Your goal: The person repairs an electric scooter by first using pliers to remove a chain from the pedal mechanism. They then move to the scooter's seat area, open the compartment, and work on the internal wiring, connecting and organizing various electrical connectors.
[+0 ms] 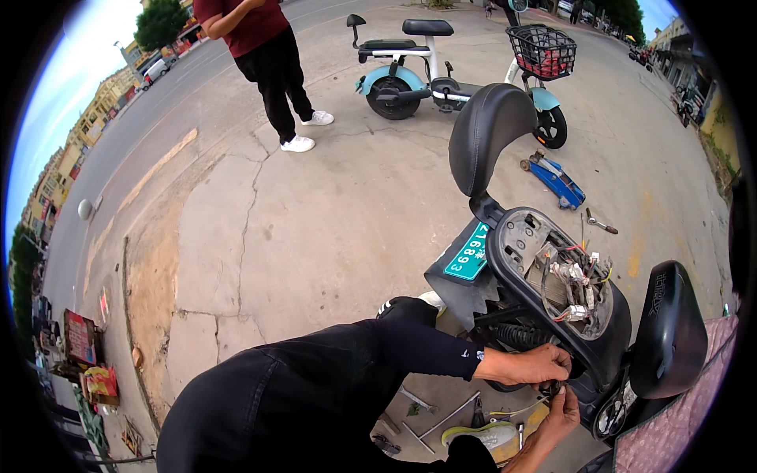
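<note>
At the side of a dark electric scooter [619, 311], below its opened seat compartment, both my hands meet. My left hand [540, 364], reaching in from a dark sleeve, is closed with its fingers pinched on a small dark part. Just beneath it, my right hand [561, 414] is closed too, its fingertips at the same spot. What they pinch is mostly hidden by the fingers. A thin pale wire [516, 411] runs to the right hand. Loose wires and white connectors [576, 280] fill the compartment above. A black spring shock absorber [520, 337] sits beside my left hand.
A T-shaped wrench [445, 422] and a spanner [418, 400] lie near my shoe [481, 435]. The black seat [670, 331] is tipped up at right. Beyond are a blue floor jack [556, 181], a ratchet [602, 223], a light-blue scooter [430, 75] and a standing person [268, 71].
</note>
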Action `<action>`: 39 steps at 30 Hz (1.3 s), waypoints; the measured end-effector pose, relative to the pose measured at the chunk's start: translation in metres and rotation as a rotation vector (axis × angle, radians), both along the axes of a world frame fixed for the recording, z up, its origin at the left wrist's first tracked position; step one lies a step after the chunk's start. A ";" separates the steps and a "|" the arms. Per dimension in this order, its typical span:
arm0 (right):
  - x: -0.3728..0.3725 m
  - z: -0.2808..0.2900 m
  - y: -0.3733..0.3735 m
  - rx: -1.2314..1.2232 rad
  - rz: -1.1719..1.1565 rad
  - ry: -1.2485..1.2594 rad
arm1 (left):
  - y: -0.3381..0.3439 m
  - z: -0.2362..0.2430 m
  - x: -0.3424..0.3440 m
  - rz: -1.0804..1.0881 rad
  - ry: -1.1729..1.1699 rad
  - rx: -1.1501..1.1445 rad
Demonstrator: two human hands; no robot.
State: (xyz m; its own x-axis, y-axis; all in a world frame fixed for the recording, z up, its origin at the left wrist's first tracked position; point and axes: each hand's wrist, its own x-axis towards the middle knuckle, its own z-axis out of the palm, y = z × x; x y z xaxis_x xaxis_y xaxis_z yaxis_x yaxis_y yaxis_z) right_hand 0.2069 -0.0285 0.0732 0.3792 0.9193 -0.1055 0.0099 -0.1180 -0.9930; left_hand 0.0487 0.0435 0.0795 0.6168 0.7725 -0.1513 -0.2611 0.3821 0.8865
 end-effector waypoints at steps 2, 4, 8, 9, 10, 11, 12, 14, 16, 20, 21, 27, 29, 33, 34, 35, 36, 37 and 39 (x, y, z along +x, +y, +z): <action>0.000 -0.011 0.001 0.028 0.068 0.059 | 0.003 0.001 -0.001 -0.015 0.049 0.026; 0.012 -0.018 -0.003 0.018 0.043 -0.044 | 0.004 -0.006 0.015 -0.051 0.077 0.031; -0.013 0.002 -0.012 -0.011 0.039 -0.281 | 0.001 -0.019 0.009 0.012 0.012 -0.117; -0.018 0.010 -0.013 -0.007 0.024 -0.321 | 0.000 -0.018 0.004 0.006 -0.007 -0.157; -0.007 -0.018 -0.006 0.082 0.065 0.033 | -0.001 -0.015 -0.002 -0.002 -0.023 -0.198; -0.008 -0.022 -0.005 0.078 0.062 -0.016 | -0.003 -0.012 -0.008 -0.001 -0.043 -0.194; -0.008 -0.021 -0.004 0.074 0.056 -0.064 | -0.006 -0.007 -0.013 -0.003 -0.063 -0.190; -0.011 -0.015 0.000 0.094 0.034 -0.102 | -0.007 -0.001 -0.016 -0.045 -0.076 -0.177; -0.015 -0.002 0.002 0.117 -0.037 -0.099 | 0.000 0.002 -0.006 -0.067 -0.102 -0.156; -0.032 -0.004 -0.003 0.062 -0.021 0.008 | 0.002 -0.003 -0.018 -0.028 -0.085 -0.252; -0.029 -0.010 -0.001 0.072 -0.006 -0.034 | 0.002 -0.004 -0.016 -0.009 -0.061 -0.280; -0.028 -0.002 -0.009 0.048 -0.099 0.057 | 0.001 0.007 -0.009 -0.034 0.072 -0.291; -0.023 -0.002 -0.016 0.058 -0.114 0.078 | 0.001 0.004 -0.006 -0.062 0.089 -0.321; -0.022 -0.005 -0.023 0.090 -0.118 0.036 | 0.003 0.000 -0.007 -0.080 0.112 -0.339; -0.022 -0.005 -0.024 0.096 -0.112 -0.005 | 0.005 0.001 -0.008 -0.091 0.125 -0.341; -0.022 -0.006 -0.026 0.105 -0.105 -0.036 | 0.005 0.000 -0.009 -0.104 0.140 -0.344; -0.021 -0.007 -0.027 0.113 -0.098 -0.066 | 0.005 -0.001 -0.007 -0.099 0.161 -0.330; -0.021 -0.007 -0.029 0.122 -0.091 -0.096 | 0.005 0.000 -0.007 -0.103 0.167 -0.322; -0.022 -0.004 -0.029 0.113 -0.106 -0.111 | 0.007 0.001 -0.006 -0.111 0.176 -0.305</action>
